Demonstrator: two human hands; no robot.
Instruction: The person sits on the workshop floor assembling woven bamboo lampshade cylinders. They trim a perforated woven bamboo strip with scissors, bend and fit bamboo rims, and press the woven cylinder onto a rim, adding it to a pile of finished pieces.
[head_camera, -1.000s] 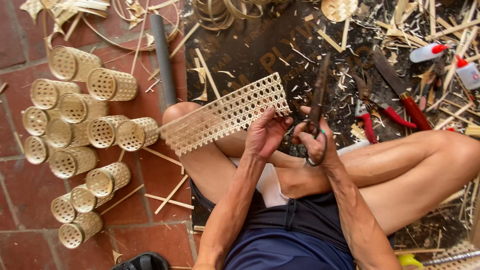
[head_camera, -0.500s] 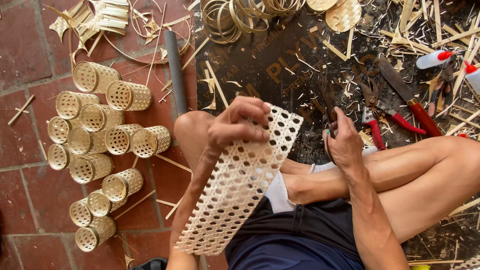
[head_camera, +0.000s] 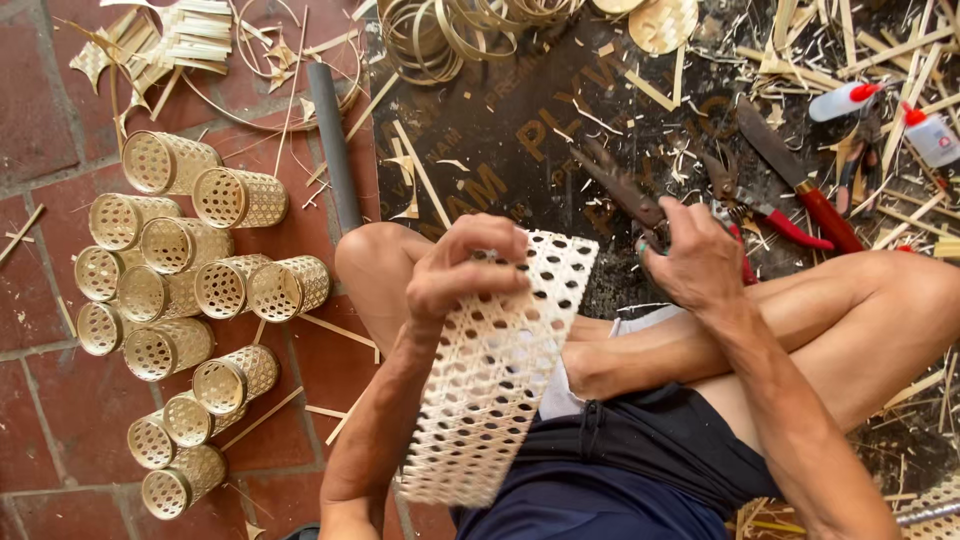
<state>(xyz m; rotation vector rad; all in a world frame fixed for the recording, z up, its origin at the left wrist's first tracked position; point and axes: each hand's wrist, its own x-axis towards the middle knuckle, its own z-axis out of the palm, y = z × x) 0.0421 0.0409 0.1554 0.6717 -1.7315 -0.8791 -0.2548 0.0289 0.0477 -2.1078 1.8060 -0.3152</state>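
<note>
The woven strip (head_camera: 495, 375) lies over the person's lap, its long axis running from near the waist up and away toward the dark board (head_camera: 500, 130). The left hand (head_camera: 462, 268) grips its far end, fingers curled over the edge. Just right of that end, the right hand (head_camera: 695, 262) is closed on the scissors (head_camera: 625, 195). Farther left, woven cylinders (head_camera: 185, 300) lie clustered on the brick floor (head_camera: 40, 100).
</note>
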